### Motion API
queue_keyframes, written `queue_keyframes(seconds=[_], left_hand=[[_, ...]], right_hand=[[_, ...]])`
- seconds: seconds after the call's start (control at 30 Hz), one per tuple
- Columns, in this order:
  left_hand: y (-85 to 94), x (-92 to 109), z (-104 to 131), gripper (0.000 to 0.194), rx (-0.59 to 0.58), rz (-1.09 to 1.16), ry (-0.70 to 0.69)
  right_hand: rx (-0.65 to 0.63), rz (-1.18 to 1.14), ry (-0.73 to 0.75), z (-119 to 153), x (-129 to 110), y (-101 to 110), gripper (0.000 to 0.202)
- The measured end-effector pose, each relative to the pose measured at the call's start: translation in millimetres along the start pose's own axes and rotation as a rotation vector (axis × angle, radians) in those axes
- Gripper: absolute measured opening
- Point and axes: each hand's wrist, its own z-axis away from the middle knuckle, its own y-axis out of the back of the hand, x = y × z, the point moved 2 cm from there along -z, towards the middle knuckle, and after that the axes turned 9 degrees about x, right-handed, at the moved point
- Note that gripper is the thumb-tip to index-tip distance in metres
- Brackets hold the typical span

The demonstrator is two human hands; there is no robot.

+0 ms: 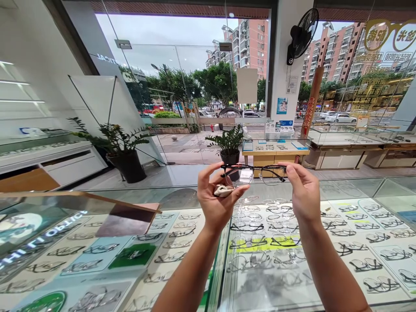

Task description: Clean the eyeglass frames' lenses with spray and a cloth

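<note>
A: In the head view, can you read any writing?
B: Some. The gold window lettering (390,37) at upper right sits in an eyeglass outline, its Chinese characters reversed; smaller lines run below it. Pale lettering (69,220) on the left seems to include "OPTIC", but the rest is distorted. The posters (282,105) on the pillar are too small to read.
A: What else is around?
B: A glass display counter (248,299) spreads below, with rows of spectacles (247,226) inside, some lying on yellow-green strips. Beyond are two potted plants (128,167), a small wooden cabinet (294,159) and a black wall fan (300,39). Past the glass front stand trees, cars and pink apartment blocks.
A: Anything in the way?
B: Both forearms cover parts of the display, and the raised hands overlap the floor and the cabinet's lower edge.
A: Where are the black-framed glasses (257,167)?
B: Held up above the counter, level between the two hands, lenses side by side.
A: And the hands?
B: The left hand (212,190) grips the frame's left end with its fingers, thumb stretched below the lens, a crumpled pale cloth (222,190) tucked in the palm. The right hand (303,188) pinches the other end between thumb and forefinger. Both wrists rise from below, forearms slanting inward.
</note>
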Motion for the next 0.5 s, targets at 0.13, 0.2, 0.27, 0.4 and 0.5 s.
queue_keyframes(seconds=[0.13, 0.2, 0.27, 0.4, 0.5], left_hand=[[0.7, 3, 0, 0.066, 0.03, -0.034, -0.021], [1.9, 3, -3, 0.069, 0.03, -0.007, 0.103], [2.4, 1, -5, 0.071, -0.015, 0.094, 0.343], [-1.0, -2, -4, 0.073, -0.195, 0.312, 0.895], [-5.1, -3, 1, 0.069, -0.294, 0.349, 1.11]], right_hand=[[-0.022, -0.03, -0.062, 0, 4, -1, 0.028], [-0.055, -0.102, -0.072, -1, 3, -1, 0.028], [-0.144, -0.233, -0.042, -3, 1, -1, 0.032], [-0.411, -0.191, 0.126, -4, -5, 1, 0.052], [-0.477, 0.005, 0.29, -2, -11, 0, 0.054]])
